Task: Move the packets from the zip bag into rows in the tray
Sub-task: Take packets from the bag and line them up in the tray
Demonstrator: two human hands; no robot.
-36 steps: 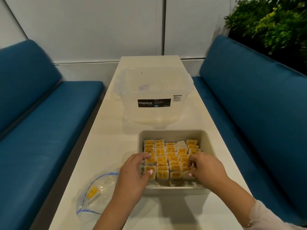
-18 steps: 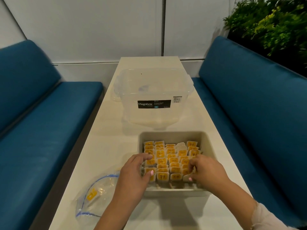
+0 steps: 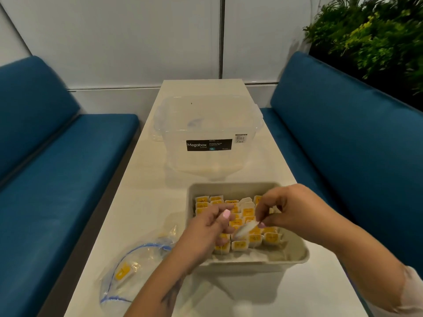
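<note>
A beige tray (image 3: 295, 257) on the table holds several rows of upright white-and-yellow packets (image 3: 240, 244). My right hand (image 3: 295, 209) hovers over the tray's middle and pinches one white packet (image 3: 246, 228) by its top, lifted and tilted above the rows. My left hand (image 3: 206, 232) rests at the tray's left side, fingers curled on the packets there, nothing clearly held. A clear zip bag (image 3: 135, 271) with a blue seal lies flat to the left of the tray, with a yellow packet (image 3: 122, 271) inside.
A clear lidded Megabox storage box (image 3: 208, 133) stands on the table behind the tray. Blue bench seats (image 3: 57, 168) flank the narrow white table (image 3: 142, 202) on both sides. Green plants (image 3: 377, 35) are at the upper right.
My right hand has risen from the tray's front right rows toward the middle, lifting one white packet. My left hand shifted slightly right over the left rows.
</note>
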